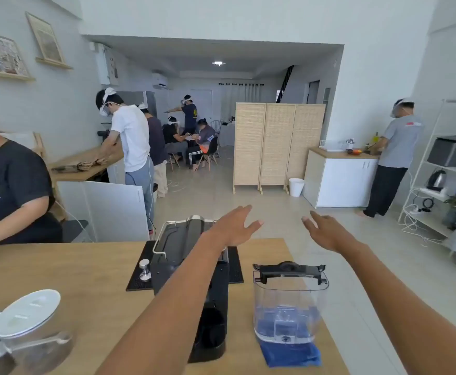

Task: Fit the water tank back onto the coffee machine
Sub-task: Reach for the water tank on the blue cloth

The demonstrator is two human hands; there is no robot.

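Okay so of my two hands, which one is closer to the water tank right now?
The right hand. It hovers open above and just behind the water tank, while the left hand is over the coffee machine.

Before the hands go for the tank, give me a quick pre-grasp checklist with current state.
1. Both hands free: ok. The left hand and right hand are open and hold nothing.
2. Water tank upright and reachable: ok. It stands on a blue cloth right of the coffee machine, apart from it.
3. Tank lid on: ok, black lid sits on top; whether it is latched, cannot tell.
4. Tank seat on the machine clear: cannot tell, the left forearm hides much of the machine.
5. Tamper out of the way: ok, it stands on the mat left of the machine.
6. Tank near the table edge: not ok, lift with care.
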